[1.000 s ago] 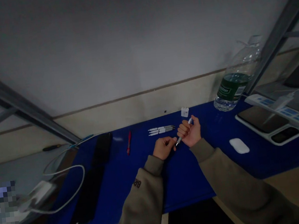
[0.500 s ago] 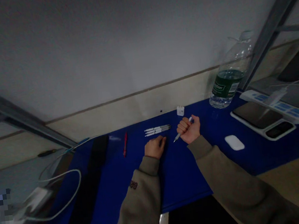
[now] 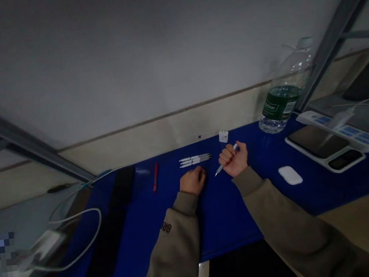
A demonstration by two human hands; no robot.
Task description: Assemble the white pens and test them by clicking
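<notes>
My right hand (image 3: pixel 232 159) is wrapped in a fist around a pen (image 3: pixel 219 170). The pen's tip slants down to the left, and my thumb is at its upper end. To the left, my left hand (image 3: pixel 192 181) rests on the blue tabletop (image 3: pixel 226 213) with its fingers curled in and no object showing in them. Just beyond it lie several white and grey pens (image 3: pixel 195 160) side by side. A red pen (image 3: pixel 155 177) lies farther left, apart from the others.
A white charger plug (image 3: pixel 223 136) stands near the wall. Rightward are a large water bottle (image 3: pixel 279 105), a white earbud case (image 3: pixel 290 175), a white device with a dark top (image 3: pixel 321 143) and a power strip (image 3: pixel 343 131). A long black object (image 3: pixel 106 245) and white cable (image 3: pixel 99 224) lie left.
My right thumb has shifted slightly at the pen's upper end. The left hand stays by the row of pens, and the view has moved very little.
</notes>
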